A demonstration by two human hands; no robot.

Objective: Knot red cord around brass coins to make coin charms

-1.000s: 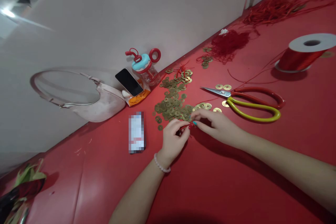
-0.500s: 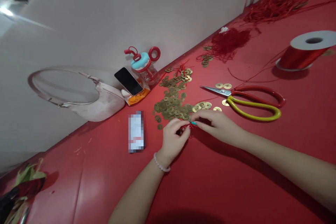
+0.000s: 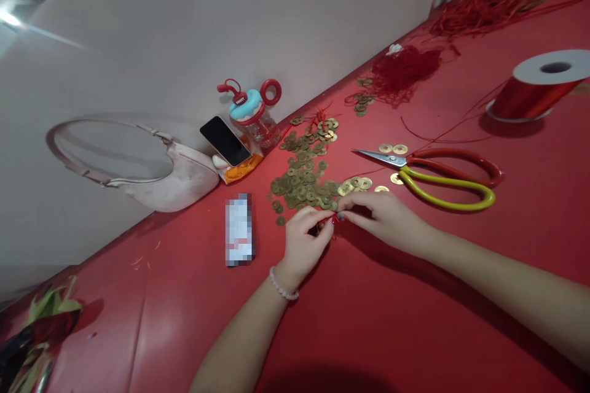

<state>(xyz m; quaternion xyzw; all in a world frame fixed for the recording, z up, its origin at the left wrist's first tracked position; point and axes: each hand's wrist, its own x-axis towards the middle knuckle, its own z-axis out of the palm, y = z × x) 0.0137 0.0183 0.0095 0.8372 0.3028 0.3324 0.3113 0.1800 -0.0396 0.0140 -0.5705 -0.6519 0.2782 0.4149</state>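
Observation:
My left hand [image 3: 306, 239], with a beaded bracelet at its wrist, pinches a thin red cord [image 3: 326, 220] between thumb and forefinger. Fingertip to fingertip with it, my right hand [image 3: 380, 219] is closed on the same cord. The small details between the fingertips are too fine to make out. Just beyond both hands lies a heap of brass-coloured coins [image 3: 302, 184] with holes in their middles. Scissors [image 3: 433, 179] with one red and one yellow handle rest to the right, beyond my right forearm, blades pointing left.
A spool of red cord [image 3: 530, 98] stands at the right. Tangled red cords [image 3: 405, 73] lie along the wall. At the left are a pale handbag [image 3: 170, 181], a phone [image 3: 225, 140] leaning on an orange packet [image 3: 244, 169], a drinking cup [image 3: 260, 123] and a blurred-out rectangular object [image 3: 239, 230].
My right fingertips have shifted very slightly at the cord, and its thumb tip is turned a little. My left hand keeps its pinch. The other things stay in place.

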